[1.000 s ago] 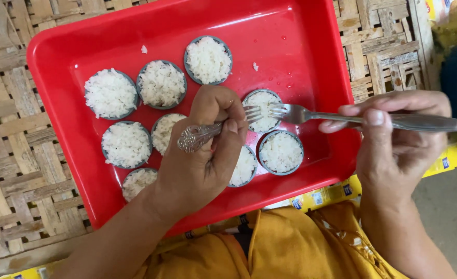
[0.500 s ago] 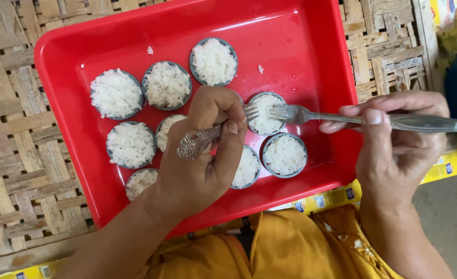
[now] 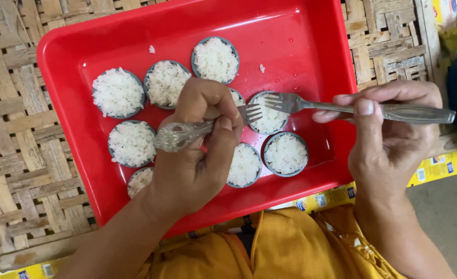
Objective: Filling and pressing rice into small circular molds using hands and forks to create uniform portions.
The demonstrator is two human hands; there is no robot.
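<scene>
Resting on a woven mat [image 3: 11, 155], the red tray [image 3: 301, 46] held nine or so small round cups packed with white rice. At the far left sat one full cup [image 3: 117, 93], with a second [image 3: 132, 143] below it and a partly hidden third [image 3: 139, 181] at the tray's near edge. Two more cups [image 3: 166, 82] and [image 3: 215, 59] stood along the upper row.

The left hand [image 3: 192, 155] was closed in a firm grip around the ornate handle of a fork [image 3: 187, 133], thumb pressed along the shaft. That fork's tines [image 3: 252, 112] lay over the rim of a cup mostly hidden behind the knuckles. Compared with half a second and a full second earlier, the left fork's tines had emerged from behind the hand and moved rightward toward the middle cup [image 3: 269, 116]; the hand itself had shifted little.

The right hand [image 3: 389, 134] pinched a second fork [image 3: 352, 109] between thumb and fingers, closed on the plain handle. Its tines [image 3: 277, 102] rested on the rice of the middle cup, as in the earlier views. The two sets of tines thus stood close together, nearly tip to tip, over adjoining cups.

Two further cups [image 3: 244, 165] and [image 3: 286, 153] sat near the tray's lower edge, apparently untouched. Loose grains [image 3: 261, 67] lay on the tray floor.
</scene>
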